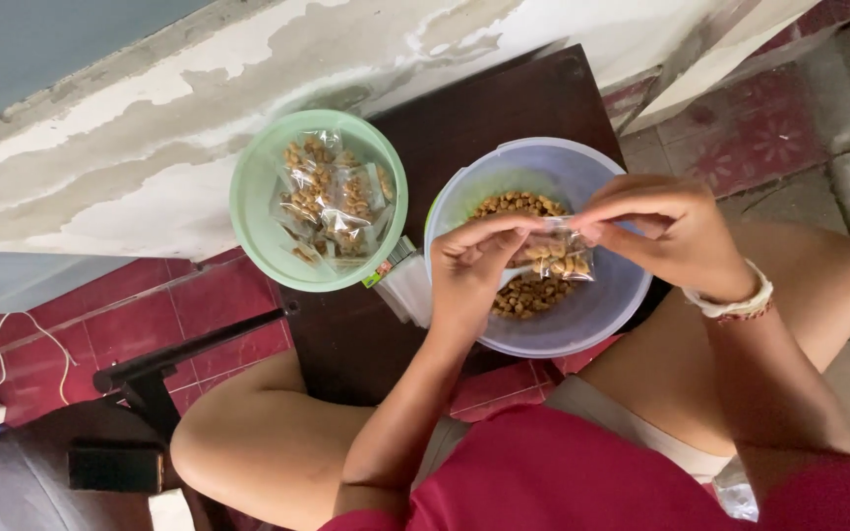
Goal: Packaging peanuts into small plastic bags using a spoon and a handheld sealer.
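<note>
My left hand (472, 270) and my right hand (669, 231) both pinch the top of a small clear plastic bag of brown nuts (560, 260), held over a pale blue bowl (597, 315). Loose brown nuts (520, 294) lie in that bowl, partly hidden by the bag and my fingers. A green bowl (253, 211) to the left holds several filled small bags (332, 197). My right wrist wears a white bracelet.
Both bowls rest on a dark wooden stool (504, 108) between my knees. A stack of clear bags (407, 287) lies between the bowls. Behind stands a peeling white wall (130, 128). A dark chair (140, 393) and red floor tiles lie at the left.
</note>
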